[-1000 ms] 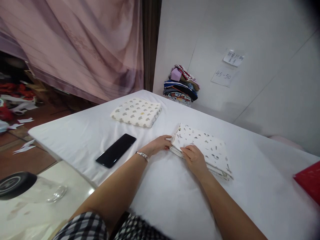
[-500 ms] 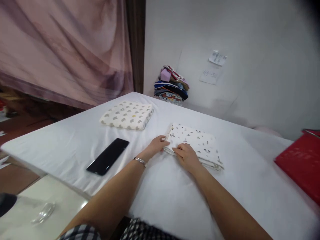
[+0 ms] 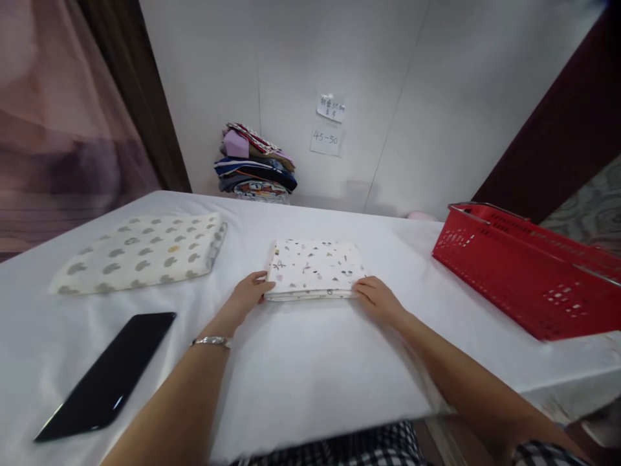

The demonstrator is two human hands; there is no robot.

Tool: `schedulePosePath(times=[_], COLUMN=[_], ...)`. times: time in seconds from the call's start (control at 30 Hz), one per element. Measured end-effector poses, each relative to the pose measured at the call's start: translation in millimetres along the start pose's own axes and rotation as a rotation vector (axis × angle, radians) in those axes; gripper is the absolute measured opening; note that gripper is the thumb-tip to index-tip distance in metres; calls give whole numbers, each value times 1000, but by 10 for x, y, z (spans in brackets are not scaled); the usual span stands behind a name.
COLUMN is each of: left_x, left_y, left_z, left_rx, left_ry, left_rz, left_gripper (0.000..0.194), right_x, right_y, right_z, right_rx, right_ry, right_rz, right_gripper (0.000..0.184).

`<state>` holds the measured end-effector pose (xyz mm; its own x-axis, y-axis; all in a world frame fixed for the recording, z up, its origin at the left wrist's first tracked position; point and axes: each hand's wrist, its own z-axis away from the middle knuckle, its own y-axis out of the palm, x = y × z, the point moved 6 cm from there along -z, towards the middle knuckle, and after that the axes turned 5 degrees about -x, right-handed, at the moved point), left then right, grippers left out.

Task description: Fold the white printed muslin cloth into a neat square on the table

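A folded white cloth (image 3: 315, 266) with a small scattered print lies flat on the white-covered table in front of me. My left hand (image 3: 248, 292) holds its near left corner, thumb on top and the other fingers at the side edge. At the near right corner, my right hand (image 3: 377, 296) is closed on the layered edge, its fingertips partly hidden by the fabric. Off to the left rests a larger folded white cloth (image 3: 145, 252) with grey mouse-head shapes, touched by neither hand. A black phone (image 3: 109, 375) lies nearer to me on that side.
On the right stands a red perforated basket (image 3: 524, 272) with metal handles. Behind the far table edge rises a stack of folded clothes (image 3: 257, 162) against the wall. Two paper notes (image 3: 327, 126) hang there. The white tablecloth (image 3: 315, 375) covers the table.
My view has turned to the right, bringing the red basket further in. My right hand has slid along the near edge of the small-print cloth to its right corner; my left stays at the left.
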<state>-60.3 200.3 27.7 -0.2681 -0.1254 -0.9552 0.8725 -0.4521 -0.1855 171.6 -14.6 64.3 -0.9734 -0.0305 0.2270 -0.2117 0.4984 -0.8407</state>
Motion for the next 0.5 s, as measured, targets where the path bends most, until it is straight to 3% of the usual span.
schedulePosePath(times=[0.1, 0.2, 0.33, 0.4, 0.5], left_x=[-9, -11, 8, 22, 44], left_y=[-2, -7, -11, -16, -17], left_z=[-5, -8, -29, -45, -71], left_rx=[-5, -2, 12, 5, -1], left_ry=[5, 7, 10, 9, 10], left_rz=[-13, -27, -35, -32, -19], left_gripper=[59, 60, 62, 62, 63], right_x=[-307, -551, -718, -713, -698], right_y=[-208, -276, -99, 6, 100], right_z=[244, 383, 440, 406, 340], right_rx=[-88, -133, -37, 27, 84], right_ry=[189, 489, 956, 1065, 1118], right_rz=[-34, -170, -522, -647, -705], right_gripper=[24, 23, 23, 26, 31])
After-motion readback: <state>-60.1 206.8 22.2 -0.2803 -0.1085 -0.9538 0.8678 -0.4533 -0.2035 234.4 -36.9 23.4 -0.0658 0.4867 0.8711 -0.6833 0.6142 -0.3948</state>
